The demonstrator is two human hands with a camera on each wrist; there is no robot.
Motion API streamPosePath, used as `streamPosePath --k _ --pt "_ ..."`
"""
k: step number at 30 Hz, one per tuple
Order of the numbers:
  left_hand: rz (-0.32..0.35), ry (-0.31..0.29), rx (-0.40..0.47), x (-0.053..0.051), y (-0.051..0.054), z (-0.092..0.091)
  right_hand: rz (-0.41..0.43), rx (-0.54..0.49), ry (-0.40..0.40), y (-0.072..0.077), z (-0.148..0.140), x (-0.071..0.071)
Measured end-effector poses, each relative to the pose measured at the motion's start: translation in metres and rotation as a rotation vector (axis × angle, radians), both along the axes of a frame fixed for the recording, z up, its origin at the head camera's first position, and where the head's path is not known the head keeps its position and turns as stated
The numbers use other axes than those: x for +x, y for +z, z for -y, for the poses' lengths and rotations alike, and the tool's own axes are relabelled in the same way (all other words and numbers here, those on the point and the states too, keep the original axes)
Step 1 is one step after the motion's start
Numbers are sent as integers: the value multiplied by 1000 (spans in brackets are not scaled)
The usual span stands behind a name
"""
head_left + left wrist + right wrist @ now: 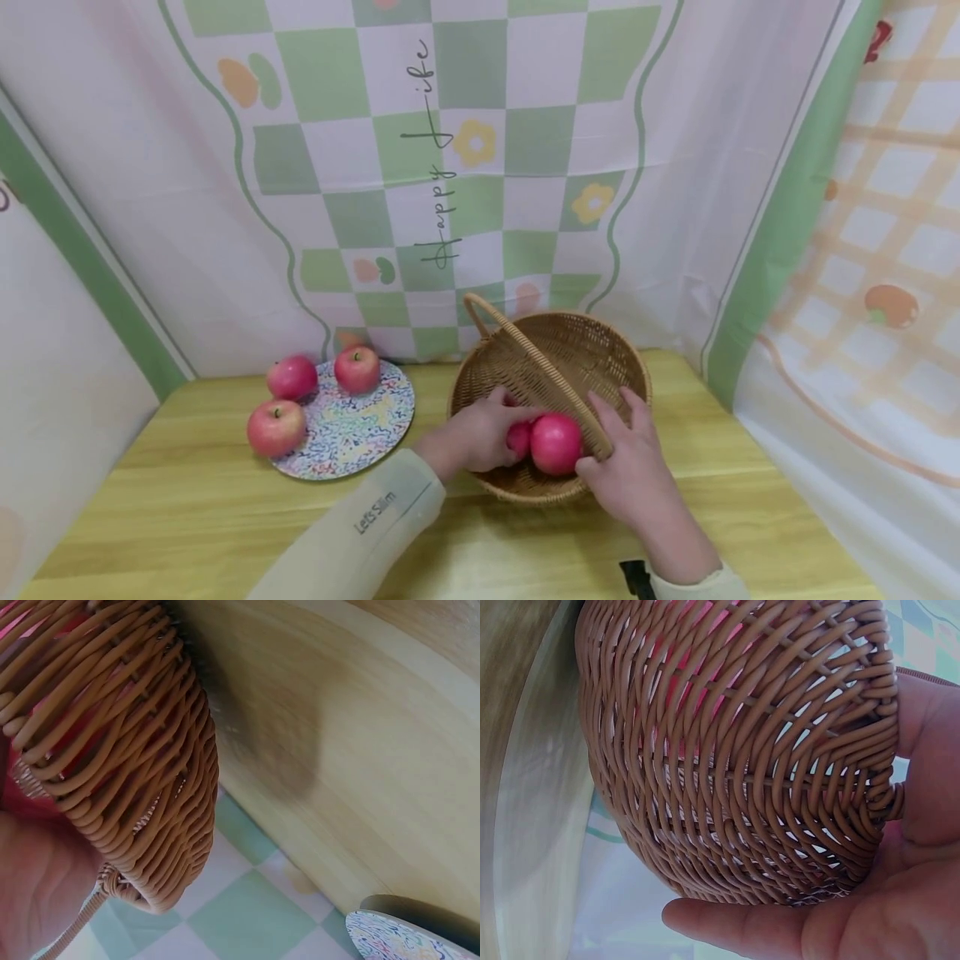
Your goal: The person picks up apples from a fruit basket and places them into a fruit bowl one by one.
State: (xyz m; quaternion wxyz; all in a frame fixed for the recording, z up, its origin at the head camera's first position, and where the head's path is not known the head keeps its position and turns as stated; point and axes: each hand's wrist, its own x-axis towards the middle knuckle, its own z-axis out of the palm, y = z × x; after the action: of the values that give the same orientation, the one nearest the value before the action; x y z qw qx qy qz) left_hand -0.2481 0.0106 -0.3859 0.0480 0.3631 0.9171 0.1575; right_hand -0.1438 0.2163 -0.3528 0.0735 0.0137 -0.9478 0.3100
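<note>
A round wicker basket [551, 333] with an arched handle stands at the middle right of the table. My left hand [483, 429] reaches over its near left rim, fingers curled around a red apple [517, 439] that is partly hidden. Beside it in the basket lies another red apple [557, 443]. The right hand [633, 467] holds the basket at its near right rim, thumb by the handle's foot. From the right wrist, one finger [735, 924] shows stretched along the basket's outer wall [727, 772]. Red shows through the weave [142, 750] in the left wrist view.
Left of the basket lies a round plate [356, 429] with a speckled, multicoloured pattern. Three apples sit along its edge: one at the back [357, 369], one at the left [292, 377], one at the front left [277, 428]. A checked cloth [472, 200] hangs behind the wooden table [187, 500].
</note>
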Motion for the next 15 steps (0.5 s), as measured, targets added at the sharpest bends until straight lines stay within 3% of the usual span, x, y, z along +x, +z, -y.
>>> streamPosePath --k 11,15 --pt "1 14 118 -1 9 10 3 -10 -6 -1 0 -1" --pt "33 31 152 -4 14 16 5 -11 -8 -1 0 -1"
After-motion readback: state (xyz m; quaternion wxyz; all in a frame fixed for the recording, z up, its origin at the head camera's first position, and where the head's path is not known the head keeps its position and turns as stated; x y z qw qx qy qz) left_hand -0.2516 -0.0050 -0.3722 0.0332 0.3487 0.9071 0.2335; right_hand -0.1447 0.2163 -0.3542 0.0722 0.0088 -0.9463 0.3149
